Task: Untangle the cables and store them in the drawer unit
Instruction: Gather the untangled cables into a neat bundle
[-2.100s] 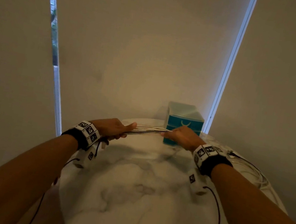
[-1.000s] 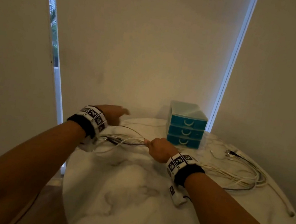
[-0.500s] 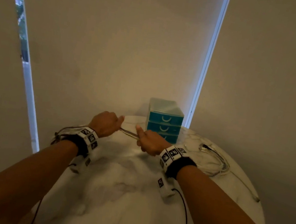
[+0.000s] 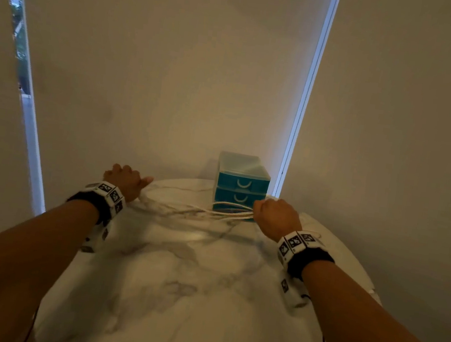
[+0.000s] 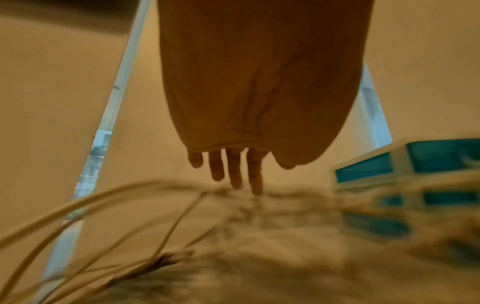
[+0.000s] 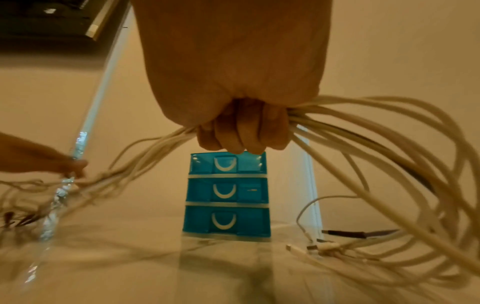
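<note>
my right hand [image 6: 241,127] fingers clench cables [image 6: 363,131] | left hand [image 5: 233,164] fingers loose, empty | light, floppy, snag-prone: I'd grip mid-bundle

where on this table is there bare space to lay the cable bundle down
Free: the near marble of the table, between both forearms. Crowded: the far strip where the cable bundle stretches from the left hand to the right hand, and right of the drawer unit, where loose plugs lie.

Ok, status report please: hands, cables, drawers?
Right hand grips cables. Left hand open, fingers straight, above the strands. Drawers all closed, nothing stored yet.
</note>
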{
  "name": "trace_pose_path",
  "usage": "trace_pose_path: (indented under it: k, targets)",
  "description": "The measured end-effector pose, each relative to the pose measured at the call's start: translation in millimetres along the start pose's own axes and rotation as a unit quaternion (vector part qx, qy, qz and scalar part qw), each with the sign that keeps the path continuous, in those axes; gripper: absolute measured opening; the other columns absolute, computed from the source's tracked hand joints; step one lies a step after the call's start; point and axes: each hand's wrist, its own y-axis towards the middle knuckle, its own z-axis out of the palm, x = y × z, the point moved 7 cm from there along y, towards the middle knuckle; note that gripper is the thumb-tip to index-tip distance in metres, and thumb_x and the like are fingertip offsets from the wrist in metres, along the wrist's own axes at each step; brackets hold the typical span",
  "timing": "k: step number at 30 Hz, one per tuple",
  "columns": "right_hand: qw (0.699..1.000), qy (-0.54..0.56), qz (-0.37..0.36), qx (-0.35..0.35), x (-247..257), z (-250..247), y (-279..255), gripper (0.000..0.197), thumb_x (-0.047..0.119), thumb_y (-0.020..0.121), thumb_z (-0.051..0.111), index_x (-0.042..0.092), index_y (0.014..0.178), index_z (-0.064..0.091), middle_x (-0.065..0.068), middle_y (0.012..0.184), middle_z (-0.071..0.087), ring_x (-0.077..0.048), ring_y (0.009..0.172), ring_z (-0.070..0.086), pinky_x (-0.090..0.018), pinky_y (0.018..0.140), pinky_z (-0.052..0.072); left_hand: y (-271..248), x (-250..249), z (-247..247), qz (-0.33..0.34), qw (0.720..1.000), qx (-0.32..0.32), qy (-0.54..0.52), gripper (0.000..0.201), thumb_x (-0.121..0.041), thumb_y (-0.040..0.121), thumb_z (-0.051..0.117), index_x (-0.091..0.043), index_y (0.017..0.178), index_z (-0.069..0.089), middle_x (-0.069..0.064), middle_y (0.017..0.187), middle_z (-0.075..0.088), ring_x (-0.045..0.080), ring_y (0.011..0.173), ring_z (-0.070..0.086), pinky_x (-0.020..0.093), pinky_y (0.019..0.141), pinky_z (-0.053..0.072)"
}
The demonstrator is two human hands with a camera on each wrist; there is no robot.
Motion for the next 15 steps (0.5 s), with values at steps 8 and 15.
trace_pose_path:
  k: [8, 15]
  targets:
    - [0.984, 0.178, -0.024, -0.015, 41.8, -15.5, 18.1, 0.023, 0.022, 0.108, 0.047, 0.01, 0.111, 0.067, -0.011, 0.103, 0.073, -0.035, 0.091, 0.071, -0.039, 0.074, 0.052, -78.2, -231.8, -21.0, 0.177, 0.805, 0.21, -0.526, 0.105, -0.094, 0.083, 0.005, -0.026, 0.133, 0.067, 0.002, 0.121, 0.077, 0.019, 0.117, 0.069, 0.039, 0.107, 0.05]
    - [0.955, 0.297, 0.023, -0.005, 5.1, -21.8, 15.0, 0.024, 0.022, 0.114, 0.037, 0.01, 0.096, 0.048, -0.016, 0.094, 0.062, -0.034, 0.083, 0.061, -0.034, 0.068, 0.036, -51.9, -206.1, -55.4, 0.124, 0.957, -0.07, -0.253, 0.069, -0.06, 0.11, 0.026, -0.015, 0.068, 0.056, 0.01, 0.076, 0.063, 0.028, 0.071, 0.059, 0.035, 0.066, 0.041]
